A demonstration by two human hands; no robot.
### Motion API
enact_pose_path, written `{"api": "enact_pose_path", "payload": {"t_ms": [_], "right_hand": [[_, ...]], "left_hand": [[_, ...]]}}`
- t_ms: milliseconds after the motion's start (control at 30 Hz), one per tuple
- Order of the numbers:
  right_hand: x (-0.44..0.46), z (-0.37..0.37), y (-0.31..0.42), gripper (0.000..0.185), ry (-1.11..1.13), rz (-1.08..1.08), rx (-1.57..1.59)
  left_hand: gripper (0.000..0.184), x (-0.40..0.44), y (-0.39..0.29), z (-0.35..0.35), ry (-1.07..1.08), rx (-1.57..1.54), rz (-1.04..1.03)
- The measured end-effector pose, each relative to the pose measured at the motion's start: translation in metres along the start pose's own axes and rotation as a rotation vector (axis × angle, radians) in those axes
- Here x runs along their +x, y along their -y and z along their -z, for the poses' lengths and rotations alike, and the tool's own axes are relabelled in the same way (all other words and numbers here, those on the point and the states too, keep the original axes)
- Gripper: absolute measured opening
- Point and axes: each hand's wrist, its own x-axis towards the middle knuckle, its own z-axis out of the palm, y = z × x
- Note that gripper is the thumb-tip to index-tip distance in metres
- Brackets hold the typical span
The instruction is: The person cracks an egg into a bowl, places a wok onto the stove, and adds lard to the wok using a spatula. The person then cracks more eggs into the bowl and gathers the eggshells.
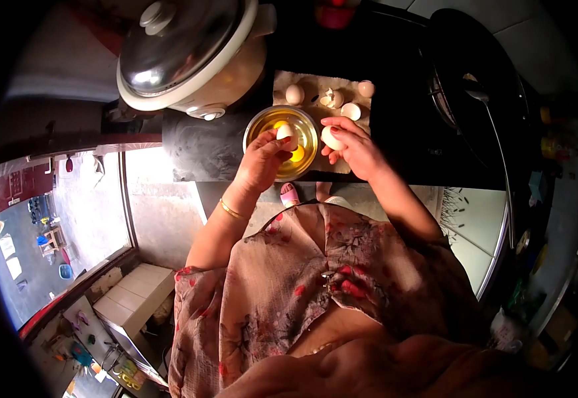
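My left hand (262,162) is closed, its thumb and fingers pinching a pale eggshell (287,134) above a metal bowl (248,154). In the bowl lies clear egg liquid with yellow yolks (297,154). Just right of the rim, my right hand (362,154) curls round another pale, rounded eggshell (332,138). I cannot tell whether either shell is whole or a half. Behind the hands, a brown sheet (310,81) carries an egg (295,94), broken shells (332,99), an open half shell (351,111) and a further rounded shell or egg (366,88).
A large cooker with a domed metal lid (176,50) stands at the back left of the dark counter (203,146). To the right are a dark wok (481,86) and a long-handled ladle (501,146). Something red (335,14) sits at the far edge.
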Motion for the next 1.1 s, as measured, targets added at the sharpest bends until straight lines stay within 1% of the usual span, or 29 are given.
{"api": "enact_pose_path", "payload": {"t_ms": [33, 133, 167, 200, 267, 333, 367, 400, 467, 500, 600, 633, 667, 733, 767, 867, 900, 967, 1067, 1100], "right_hand": [[0.004, -0.006, -0.005, 0.030, -0.010, 0.025, -0.057], [0.002, -0.029, 0.006, 0.033, -0.077, 0.443, -0.376], [-0.002, -0.041, 0.016, 0.035, -0.161, 0.578, -0.453], [-0.002, -0.041, 0.025, 0.038, -0.201, 0.651, -0.456], [0.005, -0.050, 0.023, 0.039, -0.282, 0.874, -0.555], [0.017, -0.054, -0.004, 0.039, -0.326, 0.866, -0.553], [0.027, -0.059, -0.020, 0.036, -0.334, 0.956, -0.611], [0.026, -0.057, -0.031, 0.037, -0.322, 0.833, -1.105], [0.028, -0.065, -0.048, 0.039, -0.248, 0.838, -1.041], [0.029, -0.065, -0.047, 0.039, -0.210, 0.807, -0.910], [0.023, -0.067, -0.037, 0.037, -0.122, 0.675, -0.530], [0.025, -0.067, -0.034, 0.037, -0.153, 0.714, -0.483], [0.020, -0.067, -0.027, 0.037, -0.110, 0.571, -0.343], [0.015, -0.067, -0.022, 0.037, -0.125, 0.515, -0.273], [0.013, -0.068, -0.020, 0.038, -0.117, 0.535, -0.308], [0.014, -0.077, -0.025, 0.036, -0.144, 0.604, -0.282], [0.016, -0.069, -0.020, 0.035, -0.134, 0.536, -0.160], [0.014, -0.075, -0.022, 0.035, -0.113, 0.404, 0.078], [0.015, -0.066, -0.022, 0.035, -0.017, 0.228, 0.275], [0.016, -0.066, -0.022, 0.035, -0.017, 0.212, 0.291]], "left_hand": [[0.028, -0.004, 0.004, 0.001, 0.008, -0.066, 0.009], [0.029, -0.013, 0.010, 0.001, -0.040, -0.158, 0.018], [0.029, -0.015, 0.011, 0.002, -0.040, -0.168, 0.011], [0.029, -0.009, 0.014, -0.002, -0.041, -0.179, 0.004], [0.029, -0.012, 0.014, 0.001, -0.029, -0.196, -0.016], [0.028, -0.013, 0.017, 0.002, -0.007, -0.212, -0.039], [0.027, -0.014, 0.018, -0.001, -0.036, -0.203, -0.051], [0.027, -0.012, 0.020, 0.000, -0.009, -0.198, -0.042], [0.026, -0.010, 0.025, 0.006, 0.045, -0.183, -0.026], [0.024, -0.018, 0.021, 0.001, 0.055, -0.215, -0.047], [0.024, -0.023, 0.021, 0.009, 0.007, -0.269, -0.018], [0.023, -0.022, 0.022, 0.014, 0.015, -0.304, -0.022], [0.023, -0.023, 0.021, 0.016, -0.004, -0.305, -0.001], [0.022, -0.026, 0.014, 0.014, -0.042, -0.310, 0.037], [0.024, -0.026, 0.015, 0.016, -0.033, -0.308, 0.034], [0.029, -0.025, 0.018, 0.022, -0.011, -0.304, 0.030], [0.028, -0.016, 0.020, 0.015, -0.010, -0.306, 0.033], [0.028, -0.019, 0.018, 0.017, 0.001, -0.303, 0.025], [0.029, -0.022, 0.016, 0.021, 0.031, -0.292, 0.013], [0.029, -0.022, 0.016, 0.023, 0.047, -0.289, 0.018]]}}
